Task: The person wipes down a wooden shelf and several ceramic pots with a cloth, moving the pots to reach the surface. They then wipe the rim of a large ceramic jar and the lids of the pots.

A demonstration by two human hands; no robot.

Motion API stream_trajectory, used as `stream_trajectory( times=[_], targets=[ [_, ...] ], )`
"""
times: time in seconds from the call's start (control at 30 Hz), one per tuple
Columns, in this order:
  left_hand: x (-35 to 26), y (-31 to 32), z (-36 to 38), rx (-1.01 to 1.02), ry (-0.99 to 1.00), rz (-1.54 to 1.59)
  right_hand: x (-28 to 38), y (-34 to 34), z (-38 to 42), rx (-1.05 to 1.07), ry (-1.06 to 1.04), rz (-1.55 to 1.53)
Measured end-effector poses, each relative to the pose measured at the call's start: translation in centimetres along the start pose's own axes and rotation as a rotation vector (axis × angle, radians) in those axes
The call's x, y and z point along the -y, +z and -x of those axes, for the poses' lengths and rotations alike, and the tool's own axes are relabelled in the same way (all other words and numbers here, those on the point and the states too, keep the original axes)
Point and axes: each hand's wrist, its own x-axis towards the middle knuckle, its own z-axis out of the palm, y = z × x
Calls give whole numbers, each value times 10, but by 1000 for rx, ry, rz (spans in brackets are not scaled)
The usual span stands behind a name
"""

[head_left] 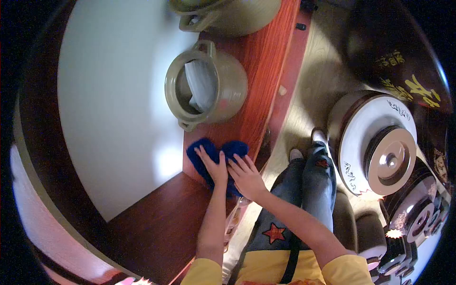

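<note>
A dark blue cloth [205,175] lies bunched on the reddish wooden shelf, close to the corner where the shelf meets the side panel. My left hand [212,166] rests on the left part of it with fingers stretched out. Beside it, my right hand [247,178] lies flat on the right part, fingers spread, near the shelf's front edge. Both palms face down, and the cloth shows between and around them. Just beyond the hands stands a glazed olive-brown jar [232,88] with looped handles, open at the top, with a crumpled whitish translucent sheet [200,85] inside.
A second similar jar [247,16] stands farther along the wooden shelf [266,61]. A dark side panel [152,228] borders the shelf at lower left. On the floor at right are a large white lidded jar [351,142] and several dark jars, one with yellow characters [418,90].
</note>
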Motion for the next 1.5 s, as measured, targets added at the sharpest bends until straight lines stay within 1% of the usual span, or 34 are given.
stream_trajectory(
  times=[0.03,0.07,0.13,0.2,0.23,0.27,0.3,0.37,0.43,0.5,0.57,0.6,0.7,0.73,0.77,0.83,0.9,0.97,1.0,1.03,1.1,1.13,1.17,1.23,1.3,1.37,1.5],
  targets=[
    [-6,-2,-9,48,168,11,1,0,4,-32,37,-34],
    [-8,-2,-17,45,167,12,1,-2,8,-45,54,-47],
    [-11,0,-39,92,374,61,-5,-5,17,-77,62,-62],
    [-8,0,-62,109,393,24,-11,-10,27,-148,101,-66],
    [-6,-1,-68,110,398,-12,-10,-13,32,-149,105,-69],
    [-4,0,-71,79,336,-4,-10,-15,33,-168,161,-95],
    [-2,0,-72,63,336,-2,-9,-17,32,-185,209,-121],
    [6,0,-71,2,157,-46,-7,-16,28,-193,184,-131],
    [35,-5,-68,-22,140,-43,-5,-12,24,-222,166,-174],
    [48,-15,-60,-43,126,-43,-1,-17,22,-227,145,-188],
    [56,-24,-49,-14,-38,-236,1,-20,22,-226,128,-207],
    [60,-27,-41,-14,-46,-241,0,-21,26,-205,135,-209],
    [69,-22,-24,-46,-428,-472,-4,-20,29,-193,149,-207],
    [63,-25,-19,-15,-575,-495,-4,-19,30,-196,156,-203],
    [64,-29,-18,-18,-577,-498,-4,-20,30,-195,154,-207],
    [67,-34,-21,72,-790,-531,-3,-22,28,-213,132,-255],
    [69,-33,-25,52,-788,-519,-3,-29,31,-193,120,-249],
    [72,-32,-21,-191,-598,-657,-6,-32,35,-168,111,-238],
    [75,-36,-19,-312,-409,-623,-8,-32,38,-167,111,-229],
    [80,-37,-22,-309,-414,-620,-12,-32,40,-163,109,-219],
    [96,-43,-32,-174,-324,-565,-15,-33,43,-144,114,-219],
    [107,-42,-36,-143,-369,-572,-15,-33,45,-127,120,-224],
    [105,-44,-38,-142,-385,-572,-16,-32,45,-113,113,-224],
    [106,-50,-41,-102,-503,-467,-14,-30,46,-146,90,-231],
    [117,-55,-41,-93,-521,-525,-11,-30,44,-122,60,-244],
    [114,-58,-39,0,-482,-625,-8,-33,41,-112,40,-253],
    [113,-65,-45,3,-458,-677,-5,-37,41,-109,3,-259]
  ],
)
